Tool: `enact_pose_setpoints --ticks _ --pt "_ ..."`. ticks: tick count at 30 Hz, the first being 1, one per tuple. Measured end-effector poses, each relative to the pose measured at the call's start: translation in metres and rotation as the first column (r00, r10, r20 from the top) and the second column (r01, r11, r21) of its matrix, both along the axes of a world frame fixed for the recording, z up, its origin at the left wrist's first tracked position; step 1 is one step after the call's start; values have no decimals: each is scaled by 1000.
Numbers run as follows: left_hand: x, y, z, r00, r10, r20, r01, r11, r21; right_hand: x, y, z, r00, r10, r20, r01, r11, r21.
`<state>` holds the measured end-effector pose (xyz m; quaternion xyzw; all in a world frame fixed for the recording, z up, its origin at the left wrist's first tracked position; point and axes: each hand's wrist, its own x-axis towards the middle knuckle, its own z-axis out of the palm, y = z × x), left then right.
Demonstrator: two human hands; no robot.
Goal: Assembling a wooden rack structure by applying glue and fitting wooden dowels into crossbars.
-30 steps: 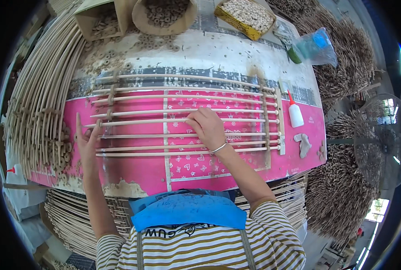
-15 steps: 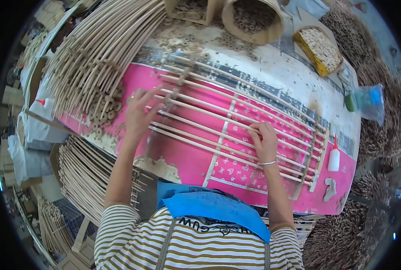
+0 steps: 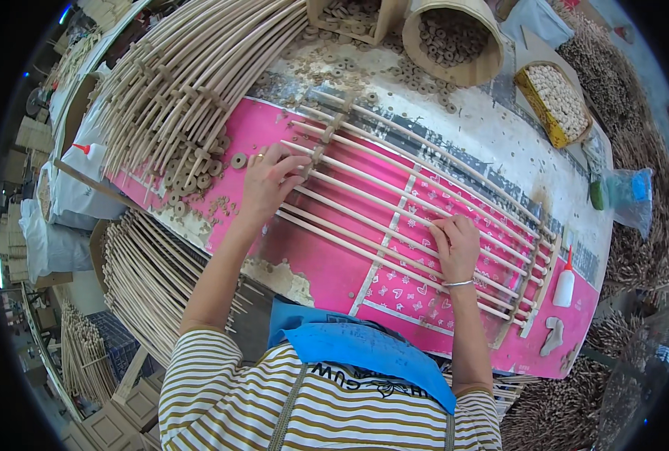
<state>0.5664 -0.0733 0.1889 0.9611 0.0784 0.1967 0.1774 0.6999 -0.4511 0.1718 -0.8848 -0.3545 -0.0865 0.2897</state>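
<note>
Several pale wooden rods (image 3: 364, 197) lie side by side across the pink board (image 3: 334, 259), fanned slightly. A jig strip (image 3: 534, 255) with small blocks lies under their right ends. Near their left ends, small brown wooden rings (image 3: 319, 154) sit on the rods in a slanting row. My left hand (image 3: 272, 183) is closed at that row, its fingertips pinching a rod end beside a ring; whether they also press the ring is hidden. Further right, my right hand (image 3: 457, 244) is closed on the middle of a rod, thumb and fingers together.
Ringed rods (image 3: 177, 90) are stacked at the far left, with loose rings (image 3: 188, 177) beside them. A round wooden tub (image 3: 455, 75) of rings stands at the back. A yellow box (image 3: 537, 113) holds pale beads. A glue bottle (image 3: 565, 286) and grey cloth (image 3: 552, 336) lie right.
The view has shifted, so the table appears further right and lower. My left hand's fingers, spread and blurred before, have drawn together at the rod ends. My right hand stays on the rods.
</note>
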Motion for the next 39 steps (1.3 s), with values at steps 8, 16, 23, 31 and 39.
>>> enact_pose_setpoints --ticks 8,16,23,31,39 --pt "-33 73 10 970 238 50 -229 963 -144 -19 -28 17 989 19 -145 -13 999 40" --pt "-43 81 -19 957 263 -122 -250 962 109 -36 -13 14 988 96 -119 -95 995 17" --pt "-42 64 -5 950 312 -10 -311 945 -103 -35 -11 5 988 37 -151 -28 998 62" --pt "-43 54 -17 966 256 -43 -179 535 -826 -38 -9 5 991 79 -109 -80 997 -2" --pt "-46 44 -1 969 226 -103 -178 345 -922 -41 -9 13 983 71 -169 -55 994 97"
